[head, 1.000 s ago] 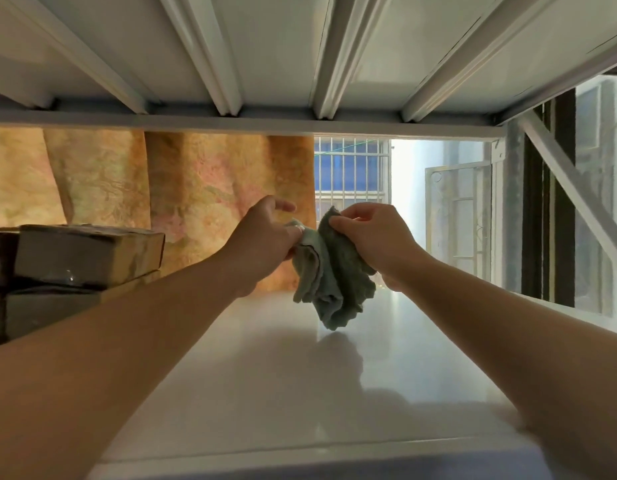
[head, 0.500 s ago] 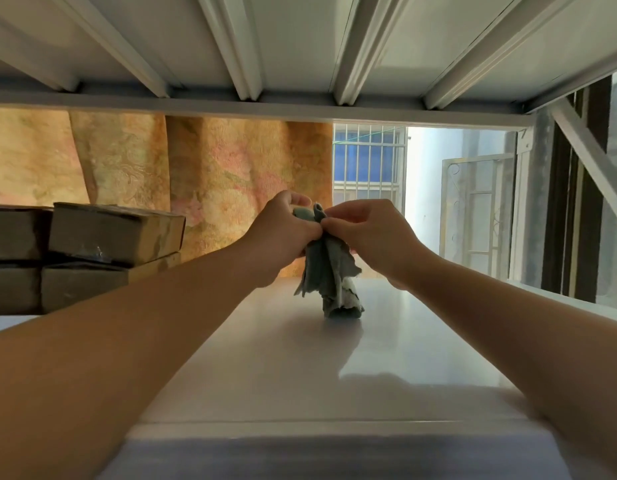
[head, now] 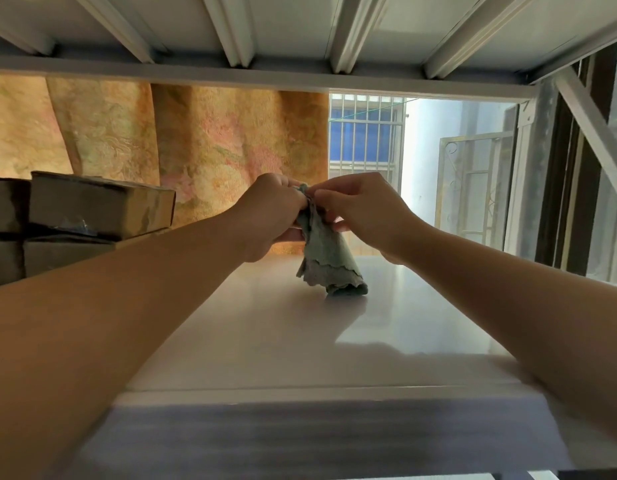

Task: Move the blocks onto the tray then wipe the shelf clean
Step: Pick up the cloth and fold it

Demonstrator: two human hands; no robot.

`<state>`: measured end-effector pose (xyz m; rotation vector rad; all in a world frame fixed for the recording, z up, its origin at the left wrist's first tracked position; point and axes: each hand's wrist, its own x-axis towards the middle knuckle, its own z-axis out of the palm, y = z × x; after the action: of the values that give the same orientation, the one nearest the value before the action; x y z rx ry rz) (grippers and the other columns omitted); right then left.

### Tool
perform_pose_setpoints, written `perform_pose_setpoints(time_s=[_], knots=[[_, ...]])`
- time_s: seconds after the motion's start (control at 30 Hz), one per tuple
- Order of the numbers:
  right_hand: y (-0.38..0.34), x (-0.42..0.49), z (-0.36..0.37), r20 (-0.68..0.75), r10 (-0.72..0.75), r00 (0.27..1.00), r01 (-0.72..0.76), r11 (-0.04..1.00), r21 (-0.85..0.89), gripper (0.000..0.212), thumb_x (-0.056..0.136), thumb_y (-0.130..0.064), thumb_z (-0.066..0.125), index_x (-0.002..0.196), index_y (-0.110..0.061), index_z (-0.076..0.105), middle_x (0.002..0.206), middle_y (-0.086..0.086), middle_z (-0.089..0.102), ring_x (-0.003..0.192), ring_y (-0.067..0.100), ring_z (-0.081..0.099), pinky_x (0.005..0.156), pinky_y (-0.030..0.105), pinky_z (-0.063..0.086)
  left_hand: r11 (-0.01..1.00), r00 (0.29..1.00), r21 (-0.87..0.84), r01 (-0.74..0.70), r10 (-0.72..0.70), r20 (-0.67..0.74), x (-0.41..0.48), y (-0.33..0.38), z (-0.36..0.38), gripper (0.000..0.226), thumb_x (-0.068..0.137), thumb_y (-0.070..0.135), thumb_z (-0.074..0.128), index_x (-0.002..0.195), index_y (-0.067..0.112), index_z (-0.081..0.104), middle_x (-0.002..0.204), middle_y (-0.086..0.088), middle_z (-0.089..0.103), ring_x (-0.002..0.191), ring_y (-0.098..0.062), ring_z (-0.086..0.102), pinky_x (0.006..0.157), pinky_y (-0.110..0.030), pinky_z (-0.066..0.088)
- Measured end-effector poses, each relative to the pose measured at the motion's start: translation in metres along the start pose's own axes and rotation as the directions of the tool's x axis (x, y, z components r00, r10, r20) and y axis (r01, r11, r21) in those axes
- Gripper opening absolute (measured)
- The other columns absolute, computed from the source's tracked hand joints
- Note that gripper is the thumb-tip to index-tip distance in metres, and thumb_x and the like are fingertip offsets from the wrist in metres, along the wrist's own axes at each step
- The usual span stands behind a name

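A grey-green cloth (head: 326,261) hangs bunched between both hands, and its lower end touches the white shelf (head: 334,341). My left hand (head: 269,213) grips the cloth's top from the left. My right hand (head: 362,211) pinches the same top edge from the right, the two hands almost touching. Several brown blocks (head: 96,206) are stacked at the far left of the shelf, partly hidden behind my left forearm. No tray is in view.
The ribbed underside of the upper shelf (head: 300,36) runs close overhead. A patterned orange curtain (head: 203,143) hangs behind the shelf. A barred window (head: 366,136) and a diagonal frame brace (head: 594,123) stand at the right.
The hands have come together at the cloth's top, and the cloth has been lowered from hanging free until its end rests on the shelf. The view has tilted slightly.
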<state>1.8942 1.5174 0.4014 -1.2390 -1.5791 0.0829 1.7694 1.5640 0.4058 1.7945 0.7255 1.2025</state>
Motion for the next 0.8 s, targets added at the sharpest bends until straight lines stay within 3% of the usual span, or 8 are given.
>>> perform_pose_setpoints(time_s=[0.1, 0.17, 0.27, 0.33, 0.43, 0.57, 0.7, 0.8], knots=[[0.001, -0.001, 0.000, 0.072, 0.014, 0.997, -0.012, 1.000, -0.026, 0.028, 0.090, -0.011, 0.055, 0.106, -0.024, 0.074, 0.097, -0.004, 0.070, 0.091, 0.013, 0.061, 0.084, 0.033, 0.053, 0.997, 0.998, -0.058, 0.055, -0.055, -0.011, 0.000, 0.000, 0.000, 0.022, 0.096, 0.012, 0.040, 0.093, 0.006, 0.061, 0.078, -0.008, 0.064, 0.065, -0.019, 0.066, 0.058, -0.029, 0.058], [0.001, -0.001, -0.001, 0.105, 0.007, 0.994, -0.002, 0.999, -0.042, 0.034, 0.091, -0.007, 0.052, 0.114, -0.025, 0.070, 0.104, -0.005, 0.066, 0.089, 0.009, 0.058, 0.073, 0.022, 0.047, 0.993, 0.998, -0.098, 0.061, -0.063, -0.015, 0.000, 0.001, -0.002, 0.025, 0.097, 0.024, 0.043, 0.091, 0.006, 0.059, 0.080, -0.009, 0.065, 0.067, -0.020, 0.066, 0.064, -0.033, 0.058], [0.003, 0.001, -0.005, 0.089, -0.001, 0.996, 0.004, 1.000, -0.028, 0.040, 0.090, 0.000, 0.050, 0.114, -0.027, 0.067, 0.110, -0.002, 0.056, 0.087, 0.006, 0.053, 0.064, 0.015, 0.041, 1.000, 1.000, -0.015, 0.003, -0.003, -0.009, 0.001, 0.003, -0.004, 0.022, 0.095, 0.025, 0.051, 0.104, 0.008, 0.061, 0.083, -0.004, 0.065, 0.068, -0.014, 0.065, 0.053, -0.023, 0.055], [0.005, 0.004, -0.007, 0.053, 0.022, 0.998, -0.022, 1.000, 0.013, 0.035, 0.089, -0.001, 0.054, 0.111, -0.027, 0.060, 0.113, 0.000, 0.051, 0.088, 0.007, 0.053, 0.065, 0.018, 0.043, 0.998, 0.999, 0.041, -0.039, 0.039, 0.000, 0.001, 0.004, -0.007, 0.016, 0.097, 0.017, 0.049, 0.102, 0.013, 0.063, 0.081, 0.000, 0.063, 0.068, -0.011, 0.062, 0.051, -0.021, 0.052], [0.011, 0.007, -0.013, 0.124, 0.142, 0.982, -0.154, 0.983, 0.097, 0.039, 0.089, -0.014, 0.061, 0.124, -0.027, 0.048, 0.110, -0.002, 0.054, 0.090, 0.006, 0.053, 0.065, 0.018, 0.040, 0.993, 0.997, 0.086, -0.075, 0.076, 0.000, 0.004, 0.004, -0.009, 0.024, 0.098, 0.012, 0.043, 0.090, 0.023, 0.063, 0.084, 0.001, 0.062, 0.076, -0.013, 0.060, 0.064, -0.027, 0.054], [0.018, 0.007, -0.024, 0.363, 0.300, 0.882, -0.349, 0.934, 0.076, 0.022, 0.089, -0.037, 0.058, 0.108, -0.026, 0.060, 0.117, -0.008, 0.056, 0.116, 0.016, 0.046, 0.093, 0.036, 0.035, 0.988, 0.993, 0.105, -0.117, 0.120, -0.020, 0.006, 0.004, -0.014, 0.030, 0.099, 0.009, 0.039, 0.094, 0.024, 0.065, 0.094, 0.000, 0.062, 0.093, -0.019, 0.059, 0.085, -0.037, 0.052], [0.021, 0.007, -0.034, 0.444, 0.317, 0.838, -0.400, 0.911, 0.105, 0.016, 0.091, -0.023, 0.058, 0.105, -0.014, 0.054, 0.112, 0.001, 0.057, 0.110, 0.021, 0.054, 0.096, 0.042, 0.042, 0.979, 0.986, 0.143, -0.147, 0.156, -0.056, 0.007, 0.004, -0.021, 0.041, 0.098, 0.007, 0.036, 0.083, 0.031, 0.067, 0.100, -0.003, 0.060, 0.098, -0.024, 0.055, 0.089, -0.041, 0.049], [0.020, 0.004, -0.035, 0.467, 0.316, 0.826, -0.406, 0.908, 0.104, 0.012, 0.091, -0.009, 0.058, 0.102, -0.011, 0.055, 0.095, 0.001, 0.066, 0.088, 0.015, 0.068, 0.091, 0.038, 0.049, 0.976, 0.985, 0.151, -0.155, 0.165, -0.057, 0.008, 0.003, -0.024, 0.041, 0.097, 0.008, 0.037, 0.083, 0.032, 0.067, 0.103, -0.002, 0.059, 0.099, -0.024, 0.053, 0.091, -0.042, 0.047]])
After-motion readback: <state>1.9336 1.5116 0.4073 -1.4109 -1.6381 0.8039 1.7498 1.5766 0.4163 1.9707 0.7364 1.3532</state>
